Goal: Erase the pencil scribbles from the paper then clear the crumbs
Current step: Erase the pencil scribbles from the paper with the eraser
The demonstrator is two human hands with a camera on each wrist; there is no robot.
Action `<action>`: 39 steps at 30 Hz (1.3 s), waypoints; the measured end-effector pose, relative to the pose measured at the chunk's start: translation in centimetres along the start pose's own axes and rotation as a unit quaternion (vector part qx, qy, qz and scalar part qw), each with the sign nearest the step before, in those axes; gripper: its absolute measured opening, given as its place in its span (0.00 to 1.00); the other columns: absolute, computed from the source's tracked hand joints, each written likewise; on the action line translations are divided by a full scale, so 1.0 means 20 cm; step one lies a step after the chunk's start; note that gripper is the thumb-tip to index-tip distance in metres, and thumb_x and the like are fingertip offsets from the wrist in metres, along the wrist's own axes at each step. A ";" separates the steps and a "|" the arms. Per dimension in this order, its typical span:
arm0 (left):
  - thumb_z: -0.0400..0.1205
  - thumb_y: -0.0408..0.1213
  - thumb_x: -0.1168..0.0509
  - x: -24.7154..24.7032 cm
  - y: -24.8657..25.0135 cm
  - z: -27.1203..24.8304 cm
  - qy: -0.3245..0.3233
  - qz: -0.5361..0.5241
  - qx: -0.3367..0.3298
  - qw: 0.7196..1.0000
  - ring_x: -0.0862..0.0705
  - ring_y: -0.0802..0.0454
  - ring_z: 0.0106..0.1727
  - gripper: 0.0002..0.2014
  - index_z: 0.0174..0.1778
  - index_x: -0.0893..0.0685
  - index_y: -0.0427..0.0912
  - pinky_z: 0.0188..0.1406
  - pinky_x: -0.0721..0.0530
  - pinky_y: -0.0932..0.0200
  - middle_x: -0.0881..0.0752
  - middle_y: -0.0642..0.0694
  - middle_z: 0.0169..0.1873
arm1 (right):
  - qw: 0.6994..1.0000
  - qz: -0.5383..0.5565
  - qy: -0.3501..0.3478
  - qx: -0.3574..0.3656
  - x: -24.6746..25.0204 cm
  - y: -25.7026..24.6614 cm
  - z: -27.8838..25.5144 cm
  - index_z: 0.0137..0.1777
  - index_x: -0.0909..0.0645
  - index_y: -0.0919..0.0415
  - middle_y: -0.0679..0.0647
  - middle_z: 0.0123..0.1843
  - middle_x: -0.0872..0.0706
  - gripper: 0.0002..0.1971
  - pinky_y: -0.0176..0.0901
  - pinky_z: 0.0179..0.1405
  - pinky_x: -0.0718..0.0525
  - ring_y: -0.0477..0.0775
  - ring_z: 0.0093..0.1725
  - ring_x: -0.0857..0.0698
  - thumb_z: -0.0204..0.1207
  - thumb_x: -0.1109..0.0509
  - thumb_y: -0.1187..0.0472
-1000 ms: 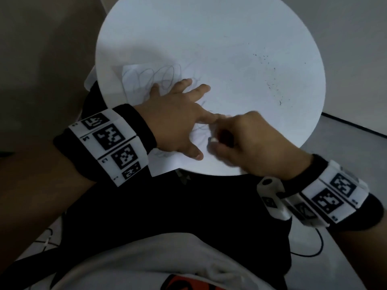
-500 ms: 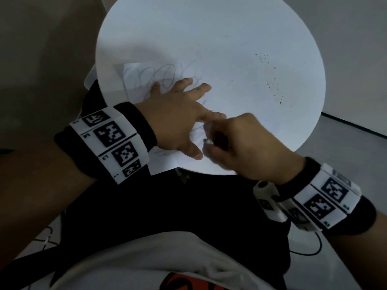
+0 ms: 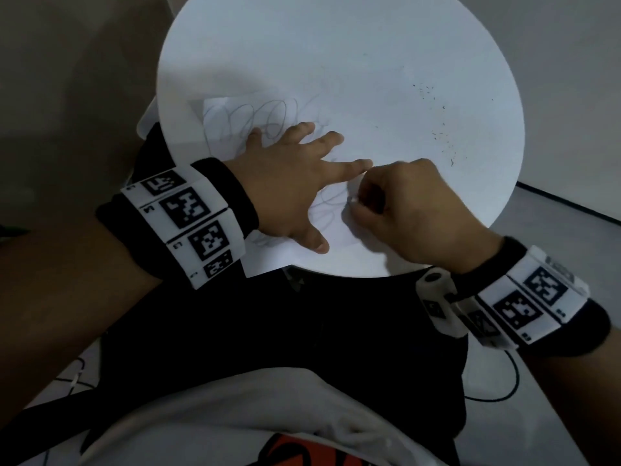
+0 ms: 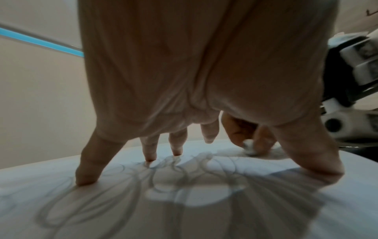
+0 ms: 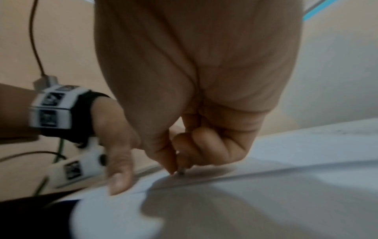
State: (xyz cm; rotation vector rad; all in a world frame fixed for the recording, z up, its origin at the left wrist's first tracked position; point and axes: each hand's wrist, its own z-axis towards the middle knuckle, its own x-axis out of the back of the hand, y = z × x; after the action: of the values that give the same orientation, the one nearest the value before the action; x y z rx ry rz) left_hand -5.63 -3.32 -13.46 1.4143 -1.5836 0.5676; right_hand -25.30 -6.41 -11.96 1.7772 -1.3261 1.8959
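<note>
Many looping pencil scribbles [image 3: 268, 122] remain on the thin white paper [image 3: 235, 109], which lies under the left hand [image 3: 289, 193] – fingers splayed flat, pinning it to the smooth round white table [image 3: 369, 62]. Just beside that hand's forefinger, the right hand [image 3: 403, 210] pinches a small pale eraser [image 4: 250, 148] against the sheet. Short, light strokes away from the pinning fingers should keep the sheet from creasing – dark crumbs [image 3: 443, 136] speckle the table beyond the right hand.

The paper [image 3: 232, 119] lies on the desk [image 3: 336, 55], under the left hand [image 3: 289, 183], whose spread fingertips [image 4: 150, 157] press on the scribbles [image 3: 262, 121]. The eraser [image 4: 250, 148] sits on the paper beneath the right hand [image 3: 403, 210], just right of the left hand. Crumbs [image 3: 443, 136] lie on the desk, beyond and right of the right hand.
</note>
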 end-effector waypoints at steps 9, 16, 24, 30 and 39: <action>0.63 0.74 0.26 0.00 0.01 0.01 -0.010 0.006 0.002 1.000 0.61 0.43 0.89 0.65 0.86 0.64 0.68 0.75 0.40 0.17 0.62 0.57 0.88 | 1.000 -0.007 0.005 -0.013 0.01 0.00 -0.01 0.30 0.20 0.63 0.54 0.24 0.18 0.15 0.44 0.33 0.25 0.58 0.26 0.20 0.75 0.27 0.57; 0.58 0.78 0.26 -0.02 0.00 0.00 -0.029 -0.003 0.032 0.999 0.69 0.35 0.87 0.74 0.88 0.65 0.54 0.84 0.52 0.26 0.69 0.51 0.87 | 0.999 -0.006 -0.012 -0.041 0.03 0.00 0.00 0.32 0.17 0.61 0.52 0.27 0.15 0.14 0.42 0.33 0.25 0.55 0.29 0.17 0.75 0.27 0.54; 0.58 0.78 0.27 -0.02 0.01 0.00 -0.028 0.012 0.024 0.999 0.67 0.36 0.87 0.73 0.88 0.66 0.55 0.84 0.50 0.28 0.69 0.51 0.88 | 0.998 0.005 -0.027 -0.059 0.03 -0.01 -0.01 0.32 0.17 0.60 0.50 0.27 0.16 0.14 0.35 0.31 0.24 0.49 0.28 0.18 0.76 0.26 0.52; 0.58 0.79 0.27 -0.03 0.02 -0.01 -0.025 0.023 0.018 0.999 0.66 0.35 0.88 0.73 0.88 0.65 0.54 0.84 0.47 0.28 0.68 0.50 0.88 | 0.999 -0.008 -0.050 -0.009 -0.03 -0.09 -0.04 0.33 0.18 0.60 0.52 0.28 0.15 0.14 0.44 0.36 0.22 0.55 0.29 0.18 0.76 0.27 0.53; 0.57 0.79 0.28 -0.05 0.04 -0.01 -0.022 0.027 0.012 0.999 0.66 0.35 0.88 0.73 0.88 0.64 0.55 0.84 0.46 0.27 0.68 0.50 0.88 | 0.999 -0.007 -0.049 -0.010 -0.04 -0.12 -0.05 0.33 0.19 0.60 0.52 0.27 0.17 0.14 0.44 0.36 0.24 0.55 0.29 0.19 0.76 0.27 0.53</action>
State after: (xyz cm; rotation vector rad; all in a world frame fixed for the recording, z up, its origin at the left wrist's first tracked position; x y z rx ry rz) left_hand -6.28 -2.46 -13.97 1.4142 -1.6583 0.5923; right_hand -24.20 -4.07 -11.41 1.8867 -1.3573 1.8021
